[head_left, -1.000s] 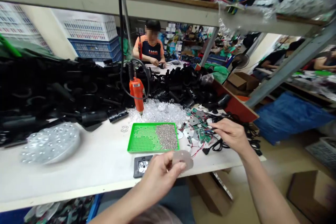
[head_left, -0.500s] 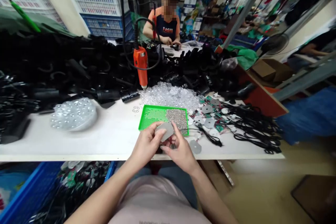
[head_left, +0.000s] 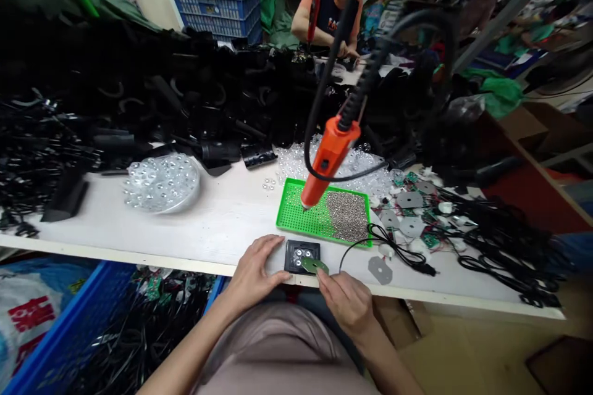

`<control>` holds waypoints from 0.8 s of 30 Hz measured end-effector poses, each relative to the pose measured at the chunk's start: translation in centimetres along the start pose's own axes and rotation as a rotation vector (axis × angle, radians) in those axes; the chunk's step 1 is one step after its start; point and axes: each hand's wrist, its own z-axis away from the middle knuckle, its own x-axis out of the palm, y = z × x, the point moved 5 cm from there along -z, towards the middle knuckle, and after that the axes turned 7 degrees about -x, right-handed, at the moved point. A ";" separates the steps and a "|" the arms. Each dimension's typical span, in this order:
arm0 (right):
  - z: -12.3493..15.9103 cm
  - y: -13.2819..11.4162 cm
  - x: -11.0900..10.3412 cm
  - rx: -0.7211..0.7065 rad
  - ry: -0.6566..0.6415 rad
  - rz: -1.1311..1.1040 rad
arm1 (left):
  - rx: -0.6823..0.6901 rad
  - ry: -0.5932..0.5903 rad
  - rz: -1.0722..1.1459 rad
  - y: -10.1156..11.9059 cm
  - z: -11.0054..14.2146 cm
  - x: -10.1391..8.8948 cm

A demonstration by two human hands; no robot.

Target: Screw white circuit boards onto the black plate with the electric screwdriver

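Note:
My right hand [head_left: 345, 302] pinches a green circuit board [head_left: 314, 266] by its edge, just over a black square jig [head_left: 302, 256] with round metal inserts. My left hand [head_left: 252, 273] lies flat and open on the white table [head_left: 227, 219], its fingertips close to the jig's left side. An orange electric screwdriver [head_left: 330, 157] hangs from its coiled cord, slanted, with its tip over a green perforated tray [head_left: 319, 213]. Grey metal washers or beads [head_left: 347, 216] cover the tray's right half.
Clear plastic lenses [head_left: 333, 163] lie heaped behind the tray, with black plastic parts [head_left: 185, 99] massed behind them. Grey plates, green boards and black cables [head_left: 491, 241] spread rightward. A co-worker [head_left: 328, 12] works across the table. A blue crate [head_left: 69, 315] sits below the front edge.
The grey plate no longer shows in my hands, and my right hand now pinches a green board. My hands have parted, and the screwdriver has swung over the tray. The view has shifted.

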 end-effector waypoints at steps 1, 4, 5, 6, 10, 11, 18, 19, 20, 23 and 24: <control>0.0 -0.1 0.6 -0.014 -0.013 0.018 | 0.049 -0.035 -0.039 -0.1 -0.4 0.4; 0.0 -0.3 2.3 -0.040 -0.054 0.063 | 0.078 -0.075 -0.099 0.0 -1.5 1.6; -0.1 -0.3 2.8 -0.045 -0.064 0.077 | 0.063 -0.071 -0.104 0.1 -1.8 1.8; -0.1 -0.4 3.1 -0.051 -0.073 0.092 | 0.046 -0.066 -0.105 0.2 -2.0 2.0; 0.0 -0.6 3.8 -0.062 -0.126 0.137 | 0.012 -0.066 -0.087 0.4 -2.2 1.9; 0.0 -0.6 3.8 -0.059 -0.136 0.140 | 0.010 -0.071 -0.083 0.3 -2.2 1.8; 0.4 -1.4 4.2 0.126 -0.252 0.109 | 0.016 -0.072 -0.071 0.0 -2.3 2.0; 0.4 -1.6 4.3 0.164 -0.274 0.118 | 0.021 -0.072 -0.068 0.0 -2.2 1.9; 0.3 -1.7 4.3 0.198 -0.290 0.132 | 0.023 -0.073 -0.064 0.0 -2.2 1.9; -0.2 -2.2 4.3 0.253 -0.315 0.179 | 0.036 -0.091 -0.042 0.1 -2.1 1.7; -0.4 -2.3 4.3 0.262 -0.320 0.189 | 0.043 -0.096 -0.030 0.1 -2.0 1.6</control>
